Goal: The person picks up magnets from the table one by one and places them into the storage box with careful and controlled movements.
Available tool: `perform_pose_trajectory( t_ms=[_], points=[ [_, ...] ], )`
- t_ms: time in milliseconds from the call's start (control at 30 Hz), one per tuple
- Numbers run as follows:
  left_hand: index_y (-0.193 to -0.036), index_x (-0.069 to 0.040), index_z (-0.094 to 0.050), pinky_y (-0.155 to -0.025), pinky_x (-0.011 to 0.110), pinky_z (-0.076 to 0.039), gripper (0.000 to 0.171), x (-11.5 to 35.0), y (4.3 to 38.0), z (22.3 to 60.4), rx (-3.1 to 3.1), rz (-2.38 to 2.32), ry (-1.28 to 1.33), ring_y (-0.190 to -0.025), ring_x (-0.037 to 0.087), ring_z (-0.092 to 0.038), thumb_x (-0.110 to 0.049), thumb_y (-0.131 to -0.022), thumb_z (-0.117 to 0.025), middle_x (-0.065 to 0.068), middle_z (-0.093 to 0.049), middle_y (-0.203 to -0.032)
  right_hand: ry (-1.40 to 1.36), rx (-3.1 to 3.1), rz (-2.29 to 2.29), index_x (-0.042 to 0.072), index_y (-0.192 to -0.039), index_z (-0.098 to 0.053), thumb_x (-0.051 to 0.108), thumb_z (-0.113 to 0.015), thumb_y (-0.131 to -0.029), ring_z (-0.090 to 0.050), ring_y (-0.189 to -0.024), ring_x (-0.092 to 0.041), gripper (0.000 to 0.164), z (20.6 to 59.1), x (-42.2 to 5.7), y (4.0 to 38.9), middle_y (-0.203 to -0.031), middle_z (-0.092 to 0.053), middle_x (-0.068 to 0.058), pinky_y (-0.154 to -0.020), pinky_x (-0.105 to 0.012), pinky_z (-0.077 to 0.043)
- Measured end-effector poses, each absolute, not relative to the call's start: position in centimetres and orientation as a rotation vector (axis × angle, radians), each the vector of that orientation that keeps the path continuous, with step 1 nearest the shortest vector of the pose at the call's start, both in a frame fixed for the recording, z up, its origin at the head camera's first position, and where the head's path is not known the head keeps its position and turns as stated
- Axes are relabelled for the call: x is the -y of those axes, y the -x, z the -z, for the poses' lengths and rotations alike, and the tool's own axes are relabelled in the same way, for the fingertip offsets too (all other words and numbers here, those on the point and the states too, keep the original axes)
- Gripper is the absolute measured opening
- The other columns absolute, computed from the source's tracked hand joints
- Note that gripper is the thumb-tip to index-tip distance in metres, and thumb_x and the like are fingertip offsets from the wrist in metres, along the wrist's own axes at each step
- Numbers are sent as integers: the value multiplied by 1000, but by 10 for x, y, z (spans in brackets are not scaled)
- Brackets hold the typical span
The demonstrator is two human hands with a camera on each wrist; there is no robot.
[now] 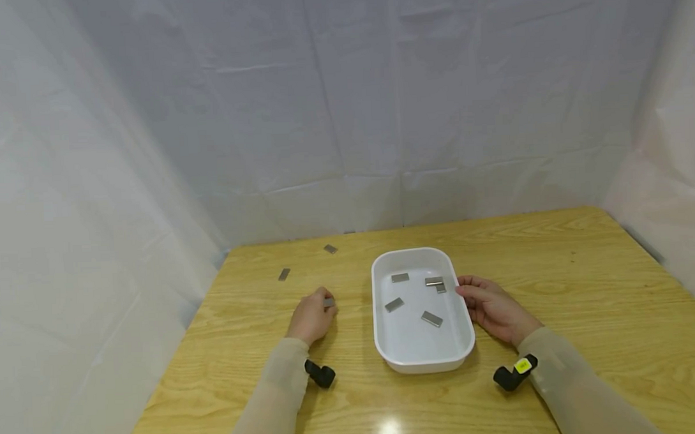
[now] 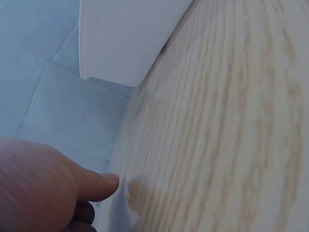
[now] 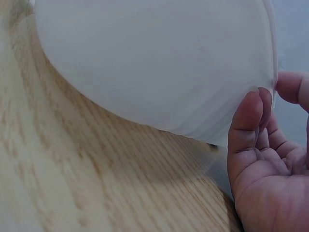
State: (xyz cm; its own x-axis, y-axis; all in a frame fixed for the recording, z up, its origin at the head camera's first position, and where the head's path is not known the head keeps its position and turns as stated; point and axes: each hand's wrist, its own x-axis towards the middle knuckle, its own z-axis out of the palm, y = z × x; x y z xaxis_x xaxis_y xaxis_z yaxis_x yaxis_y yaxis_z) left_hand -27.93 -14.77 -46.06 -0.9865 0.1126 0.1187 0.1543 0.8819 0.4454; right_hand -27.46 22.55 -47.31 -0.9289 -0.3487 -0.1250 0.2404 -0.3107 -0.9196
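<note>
A white rectangular tray (image 1: 425,367) sits on the wooden table, several small grey metal plates (image 1: 432,319) lying on its floor. My right hand (image 1: 496,307) grips the tray's right side. In the right wrist view, the thumb is at the rim and the curled fingers (image 3: 247,116) are against the outer wall. Left of the tray, low over the table, my left hand (image 1: 312,316) pinches another small grey plate (image 1: 329,302) between thumb and forefinger. The left wrist view shows the thumb (image 2: 99,186) stretched out and hides the plate.
Two more grey plates, one near the back edge (image 1: 330,249) and one farther left (image 1: 284,275), lie on the table (image 1: 585,285) beyond my left hand. Pale sheeting (image 1: 355,114) hangs behind the table and along both sides.
</note>
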Motion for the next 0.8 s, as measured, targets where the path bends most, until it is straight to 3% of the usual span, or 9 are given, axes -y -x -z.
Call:
perform_pose_trajectory(
  t_ms=[233,467,800],
  points=[
    [-102,-11,-56,-68,38,-48,12,148,280,461,2992,711,229,-78,21,-59,-18,-94,-63,5,-62,-89,108,-1592,2283,-1,-122,-42,13,-57,-97,-59,-93,-15,32,473,-225,273,-108,-58,-7,-82,-29,-52],
    [-98,-12,-61,-74,40,-50,13,149,278,459,2968,702,257,-85,22,-62,-20,-91,-68,4,-64,-92,112,-1590,2278,-1,-122,-42,14,-58,-97,-59,-94,-14,33,472,-225,273,-109,-57,-7,-82,-29,-52],
    [-108,-7,-70,-82,42,-51,22,152,278,457,2983,716,211,-95,25,-64,-21,-90,-69,6,-68,-102,147,-1579,2277,-3,-123,-41,14,-58,-97,-59,-94,-15,35,471,-225,273,-107,-58,-6,-83,-28,-51]
  ],
)
